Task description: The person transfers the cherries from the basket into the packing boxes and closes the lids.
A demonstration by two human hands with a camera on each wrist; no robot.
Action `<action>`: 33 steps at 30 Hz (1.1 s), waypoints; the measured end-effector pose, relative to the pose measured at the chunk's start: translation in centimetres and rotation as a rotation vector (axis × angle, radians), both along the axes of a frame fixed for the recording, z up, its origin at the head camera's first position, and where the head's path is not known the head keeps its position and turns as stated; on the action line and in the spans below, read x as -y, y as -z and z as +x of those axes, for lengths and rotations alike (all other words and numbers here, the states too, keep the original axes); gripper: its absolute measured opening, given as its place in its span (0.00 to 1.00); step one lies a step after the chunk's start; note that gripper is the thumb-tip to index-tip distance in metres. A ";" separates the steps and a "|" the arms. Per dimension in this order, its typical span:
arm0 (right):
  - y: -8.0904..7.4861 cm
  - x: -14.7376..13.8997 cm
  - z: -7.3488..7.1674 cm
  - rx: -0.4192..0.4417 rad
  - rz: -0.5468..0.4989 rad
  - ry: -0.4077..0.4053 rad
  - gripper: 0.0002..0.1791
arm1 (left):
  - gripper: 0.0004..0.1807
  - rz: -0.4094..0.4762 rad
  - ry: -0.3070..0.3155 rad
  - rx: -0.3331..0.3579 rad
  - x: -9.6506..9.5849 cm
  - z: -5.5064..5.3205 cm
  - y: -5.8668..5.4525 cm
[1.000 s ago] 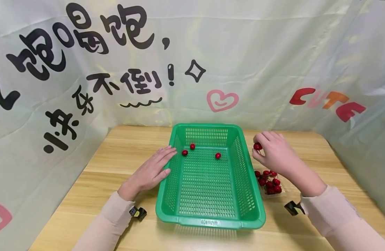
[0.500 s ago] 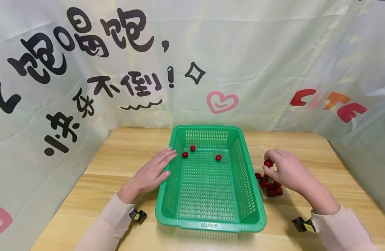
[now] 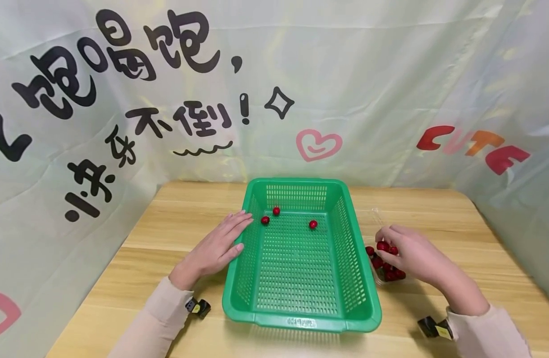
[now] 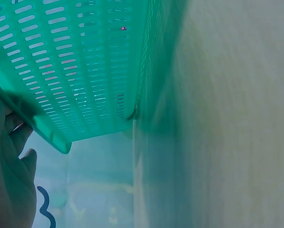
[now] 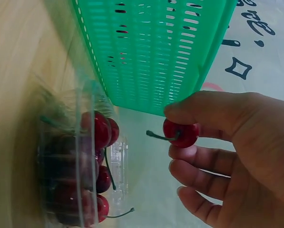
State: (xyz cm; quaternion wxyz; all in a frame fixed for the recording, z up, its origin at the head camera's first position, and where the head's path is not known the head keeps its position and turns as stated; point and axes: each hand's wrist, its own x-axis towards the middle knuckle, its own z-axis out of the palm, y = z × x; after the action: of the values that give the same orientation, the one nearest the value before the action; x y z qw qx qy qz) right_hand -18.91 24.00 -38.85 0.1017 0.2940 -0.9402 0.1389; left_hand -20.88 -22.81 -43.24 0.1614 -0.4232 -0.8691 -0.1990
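My right hand (image 3: 413, 253) pinches a dark red cherry (image 5: 181, 133) with a green stem between thumb and fingertips, just above the clear plastic box (image 5: 87, 156). Several stemmed cherries (image 3: 392, 273) lie in that box, right of the green basket (image 3: 301, 323). My left hand (image 3: 213, 246) rests on the basket's left rim, fingers fairly straight. In the left wrist view, the left hand (image 4: 8, 156) shows beside the rim. Inside the basket, two cherries (image 3: 265, 220) lie near the back left and a single cherry (image 3: 313, 224) toward the back right.
The basket stands on a wooden table (image 3: 176, 214). A pale cloth backdrop (image 3: 368, 89) with printed writing and a heart rises behind the table and at both sides. Small black devices (image 3: 435, 328) are worn at the sleeve cuffs.
My right hand has moved down and slightly right with the cherry, from beside the basket's right rim to over the plastic box. The left hand and the cherries in the basket stay put.
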 end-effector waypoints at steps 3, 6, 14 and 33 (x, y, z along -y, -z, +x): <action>0.5 0.0 0.0 0.012 -0.006 -0.025 0.12 | 0.31 -0.002 -0.006 0.007 0.0 0.1 0.0; 0.8 -0.1 0.1 0.032 -0.001 -0.041 0.12 | 0.31 -0.004 -0.007 0.011 0.0 0.1 -0.1; 1.4 -0.1 0.3 0.177 0.000 -0.056 0.13 | 0.31 -0.002 -0.006 0.017 0.0 0.0 0.0; 0.4 -1.4 0.4 0.226 -0.011 0.024 0.09 | 0.32 0.001 0.002 0.019 0.1 -0.2 0.1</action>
State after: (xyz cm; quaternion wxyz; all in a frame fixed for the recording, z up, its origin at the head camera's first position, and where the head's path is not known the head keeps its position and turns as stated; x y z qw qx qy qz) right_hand -18.51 25.44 -39.28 -0.0015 0.2649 -0.9482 0.1751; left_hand -21.06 -22.86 -43.34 0.1529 -0.4223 -0.8700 -0.2037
